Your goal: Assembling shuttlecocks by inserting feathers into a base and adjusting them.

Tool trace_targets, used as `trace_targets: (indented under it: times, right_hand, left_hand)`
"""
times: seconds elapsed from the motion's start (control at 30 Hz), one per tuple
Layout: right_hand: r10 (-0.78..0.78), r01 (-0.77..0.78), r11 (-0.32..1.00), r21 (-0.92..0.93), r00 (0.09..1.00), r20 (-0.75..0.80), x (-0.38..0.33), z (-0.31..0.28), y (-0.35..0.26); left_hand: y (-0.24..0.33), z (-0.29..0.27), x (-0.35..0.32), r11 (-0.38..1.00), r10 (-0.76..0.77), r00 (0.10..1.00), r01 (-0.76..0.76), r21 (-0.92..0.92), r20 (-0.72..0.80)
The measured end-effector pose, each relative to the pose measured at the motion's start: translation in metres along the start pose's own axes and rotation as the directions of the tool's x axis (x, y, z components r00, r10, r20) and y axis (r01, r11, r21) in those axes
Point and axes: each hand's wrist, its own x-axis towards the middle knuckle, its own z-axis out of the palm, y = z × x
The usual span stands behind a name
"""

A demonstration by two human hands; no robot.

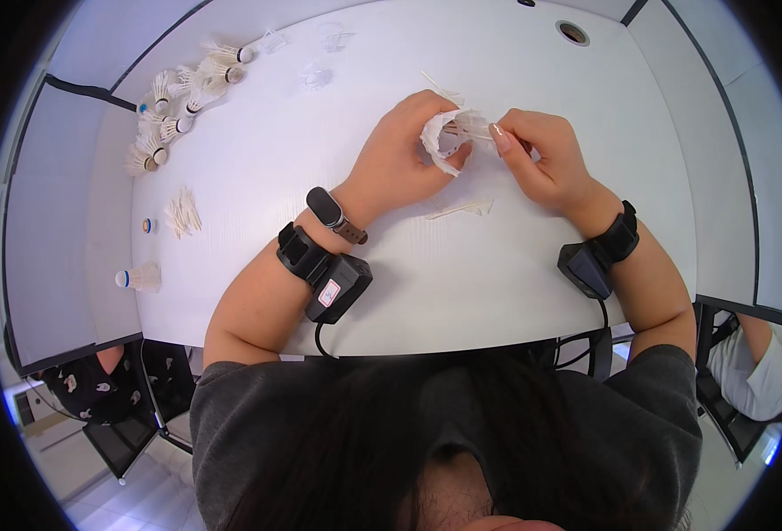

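Observation:
My left hand (401, 149) is closed around a white feather shuttlecock (431, 133), its open skirt end turned up toward me. At the skirt's right side my right hand (546, 161) pinches a white feather (479, 132) between thumb and fingers. Whether that feather is still joined to the skirt, I cannot tell. The shuttlecock's base is hidden. A loose feather (462, 210) lies on the table just below my hands, and another feather (440, 88) lies just beyond them.
Several shuttlecocks (187, 93) are heaped at the far left. Nearer on that side are a feather pile (184, 212), a small round cap-like piece (149, 226) and one shuttlecock (143, 279). Clear plastic pieces (315, 76) lie far back. White partitions (72, 212) flank the table.

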Motion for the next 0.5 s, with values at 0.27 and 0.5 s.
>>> trace_targets:
  times: [0.27, 0.5]
  right_hand:
    - [0.042, -0.042, 0.999, 0.023, 0.999, 0.018, -0.002, 0.0022, -0.0067]
    - [0.172, -0.176, 0.973, 0.146, 0.984, 0.044, -0.0034, 0.0048, -0.01]
  left_hand:
    - [-0.0001, 0.0004, -0.0003, 1.0, -0.006, 1.0, 0.005, -0.028, -0.028]
    - [-0.0008, -0.0007, -0.0007, 1.0, -0.024, 0.999, 0.023, -0.009, -0.045]
